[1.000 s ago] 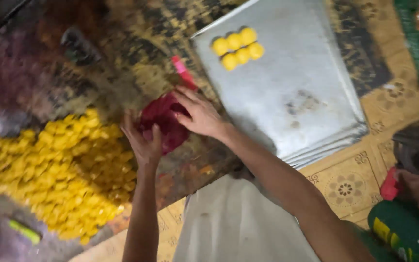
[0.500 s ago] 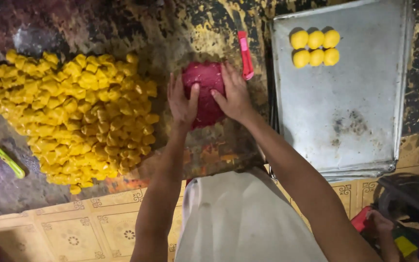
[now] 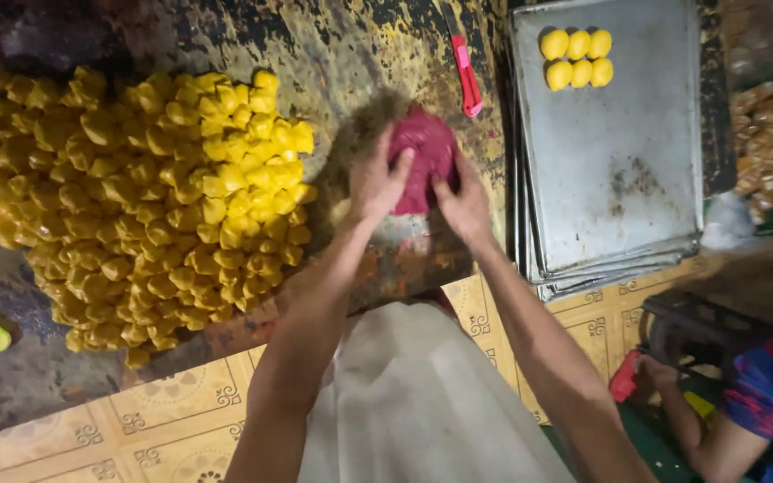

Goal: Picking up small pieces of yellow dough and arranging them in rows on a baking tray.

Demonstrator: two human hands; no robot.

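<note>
Both hands now pressed on red mould (image 3: 422,161), up from one-hand contact a second ago. Left hand (image 3: 376,183) at 9 o'clock of mould, right hand (image 3: 462,206) at 4 o'clock, each grip clamped on it, fingers spread. Mould at tabletop (image 3: 342,54) centre, now upright in frame. Yellow dough pile (image 3: 154,197) at 9 o'clock, metal tray (image 3: 619,179) with six yellow balls (image 3: 576,58) at 3 o'clock, red cutter (image 3: 467,76) at 1 o'clock. Pressing step likely under way.

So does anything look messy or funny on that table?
The worktop is worn, blotched black and yellow. The top tray has dark smudges. Otherwise nothing stands out: both hands, left and right, hold a red lump.
</note>
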